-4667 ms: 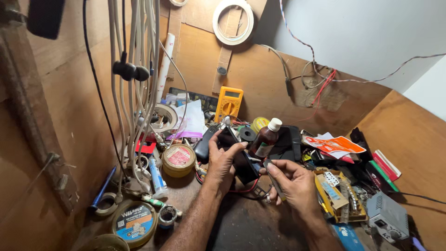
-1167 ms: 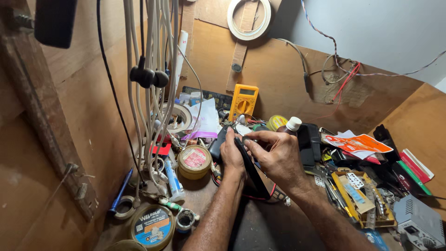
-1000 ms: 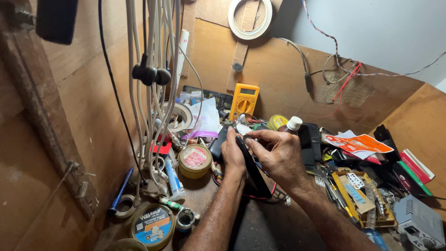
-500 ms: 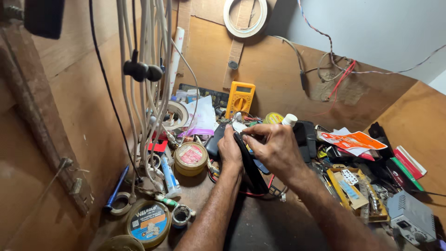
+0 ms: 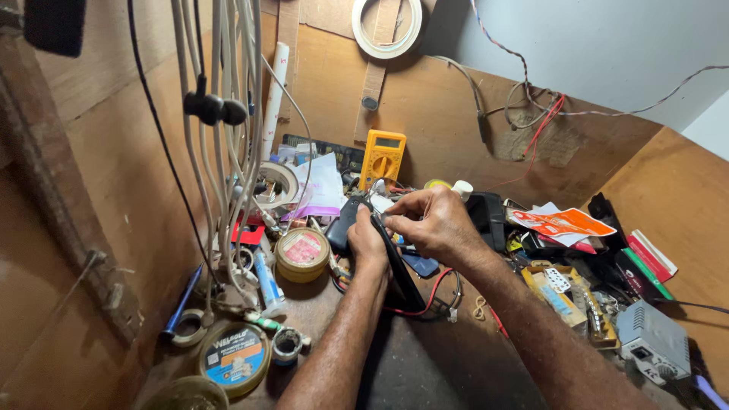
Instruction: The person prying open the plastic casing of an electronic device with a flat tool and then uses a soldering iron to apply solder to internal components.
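Head view: left hand (image 5: 370, 241) grips a dark phone (image 5: 395, 262) on edge, mid-bench, right of the round tin (image 5: 302, 254); right hand (image 5: 430, 222) pinches a small tool at its top edge; risk: slip gouges phone, or red wire (image 5: 425, 304) snags.

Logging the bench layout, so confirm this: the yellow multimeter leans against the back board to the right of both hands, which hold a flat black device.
Not right. The head view shows the yellow multimeter behind the hands and slightly to their left, not right. The left hand and right hand do hold the flat black device.
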